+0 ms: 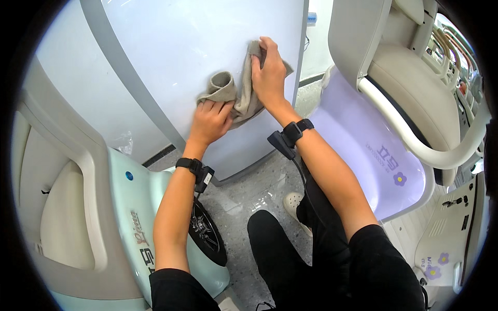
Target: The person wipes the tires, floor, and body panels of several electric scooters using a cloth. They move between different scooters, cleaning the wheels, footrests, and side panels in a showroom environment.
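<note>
A greyish-beige cloth (249, 93) hangs bunched between my two hands, in front of a glossy white panel (179, 46) with grey side edging. My left hand (212, 120) grips its lower left part, where a rolled fold stands up above the fingers. Higher and to the right, my right hand (270, 74) pinches another fold between thumb and fingers. Whether the cloth presses on the panel or hangs just off it, I cannot tell. Each wrist wears a black strap with a small device.
On the left stands a mint-green vehicle (163, 186) with a black wheel (206, 229) and beige seating. A lilac vehicle (350, 128) with a padded seat (416, 97) and a curved cream rail (400, 132) flanks me on the right. Grey speckled floor (249, 186) runs between them.
</note>
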A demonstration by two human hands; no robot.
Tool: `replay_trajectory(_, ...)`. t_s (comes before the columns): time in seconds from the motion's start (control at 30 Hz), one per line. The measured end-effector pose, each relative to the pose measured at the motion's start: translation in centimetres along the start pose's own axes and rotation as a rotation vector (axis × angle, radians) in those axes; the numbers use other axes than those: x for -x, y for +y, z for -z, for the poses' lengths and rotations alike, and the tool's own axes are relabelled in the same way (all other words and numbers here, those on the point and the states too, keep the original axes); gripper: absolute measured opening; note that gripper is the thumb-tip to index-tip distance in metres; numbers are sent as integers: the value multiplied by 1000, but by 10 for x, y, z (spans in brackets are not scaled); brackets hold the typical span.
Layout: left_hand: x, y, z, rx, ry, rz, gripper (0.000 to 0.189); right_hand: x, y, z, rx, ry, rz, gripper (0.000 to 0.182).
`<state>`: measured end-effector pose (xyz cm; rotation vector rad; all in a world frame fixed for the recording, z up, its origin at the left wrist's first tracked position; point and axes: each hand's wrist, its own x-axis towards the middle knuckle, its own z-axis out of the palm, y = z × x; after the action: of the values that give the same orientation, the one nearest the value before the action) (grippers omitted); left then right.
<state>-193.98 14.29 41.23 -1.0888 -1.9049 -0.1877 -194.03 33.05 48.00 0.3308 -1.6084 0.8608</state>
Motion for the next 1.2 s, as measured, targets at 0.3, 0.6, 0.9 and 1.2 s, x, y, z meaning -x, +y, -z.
replay_trajectory(0.3, 6, -4, -1, -61, 25, -28, 36, 3, -1, -19, 87, 68, 118, 38)
replay_trajectory(0.6, 6, -1, -3, 10, -4, 18, 36, 27, 15, -12, 89, -10, 129, 37)
replay_trajectory(0.9, 6, 1, -3, 13, -23, -25, 35, 57, 10, 16, -5, -311, 20, 34)
replay_trajectory(1.2, 7, 1, 2, 27, -35, -13, 39, 15, 9, 14, 18, -78, 25, 32)
